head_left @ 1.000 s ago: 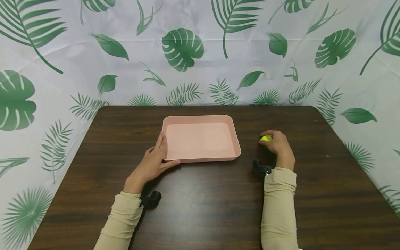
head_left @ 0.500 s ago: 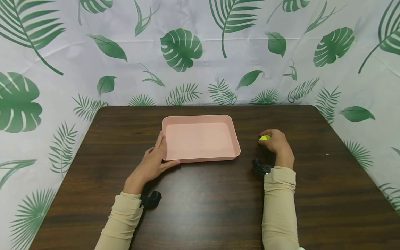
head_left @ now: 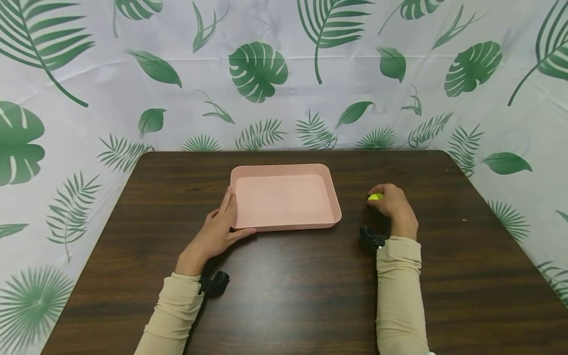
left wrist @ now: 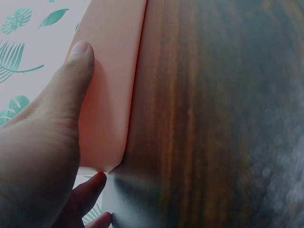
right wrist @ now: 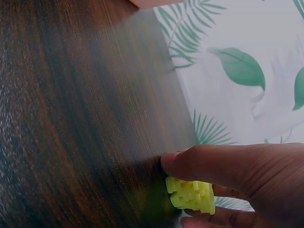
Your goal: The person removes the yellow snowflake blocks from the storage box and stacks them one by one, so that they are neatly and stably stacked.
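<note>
A shallow pink tray (head_left: 284, 199) lies on the dark wooden table. My left hand (head_left: 215, 229) rests against its front left corner, fingers along the left side and thumb along the front wall. In the left wrist view the thumb (left wrist: 80, 80) lies straight on the pink wall. To the right of the tray, my right hand (head_left: 395, 204) pinches a small yellow bumpy block (right wrist: 191, 194) between thumb and fingers, down at the tabletop. The block's surface is made of many little raised pieces; its far side is hidden by the fingers.
The brown wood-grain table (head_left: 284, 296) ends at the back against a white cloth (head_left: 191, 88) printed with green leaves, which also runs down both sides. A black wrist strap (head_left: 215, 284) is on the left wrist, another black strap (head_left: 372, 240) on the right.
</note>
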A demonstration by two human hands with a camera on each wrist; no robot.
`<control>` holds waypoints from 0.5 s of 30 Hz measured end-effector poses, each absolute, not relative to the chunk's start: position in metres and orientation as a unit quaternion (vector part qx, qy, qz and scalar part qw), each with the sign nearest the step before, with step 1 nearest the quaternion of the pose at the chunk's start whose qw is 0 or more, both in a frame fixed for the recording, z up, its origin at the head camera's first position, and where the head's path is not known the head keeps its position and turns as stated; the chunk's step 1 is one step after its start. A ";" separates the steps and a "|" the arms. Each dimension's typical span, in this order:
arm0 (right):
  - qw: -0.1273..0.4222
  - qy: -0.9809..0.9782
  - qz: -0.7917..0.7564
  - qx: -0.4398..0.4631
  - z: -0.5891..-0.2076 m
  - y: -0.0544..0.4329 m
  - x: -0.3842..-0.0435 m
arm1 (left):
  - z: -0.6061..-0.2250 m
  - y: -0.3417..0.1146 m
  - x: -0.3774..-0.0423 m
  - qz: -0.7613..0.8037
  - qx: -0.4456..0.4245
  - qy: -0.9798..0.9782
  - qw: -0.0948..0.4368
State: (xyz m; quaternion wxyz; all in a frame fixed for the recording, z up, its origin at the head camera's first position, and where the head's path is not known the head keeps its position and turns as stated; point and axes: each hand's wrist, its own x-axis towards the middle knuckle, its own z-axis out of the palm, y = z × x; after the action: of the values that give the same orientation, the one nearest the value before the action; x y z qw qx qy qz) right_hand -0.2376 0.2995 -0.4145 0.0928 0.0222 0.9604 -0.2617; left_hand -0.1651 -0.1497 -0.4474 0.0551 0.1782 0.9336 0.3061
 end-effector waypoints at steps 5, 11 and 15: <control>0.089 0.960 -0.266 0.023 -0.415 0.299 -0.239 | -0.448 -0.150 -0.165 0.306 0.178 0.934 0.054; 0.085 0.960 -0.266 0.026 -0.416 0.298 -0.239 | -0.448 -0.150 -0.166 0.306 0.180 0.933 0.052; 0.084 0.960 -0.265 0.026 -0.417 0.299 -0.239 | -0.449 -0.150 -0.166 0.307 0.181 0.933 0.055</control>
State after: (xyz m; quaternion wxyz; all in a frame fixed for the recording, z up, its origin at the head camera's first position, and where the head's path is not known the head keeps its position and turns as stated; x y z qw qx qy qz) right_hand -0.2390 0.2993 -0.4169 0.0842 0.0258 0.9603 -0.2649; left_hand -0.1662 -0.1502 -0.4494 0.0552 0.1810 0.9328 0.3067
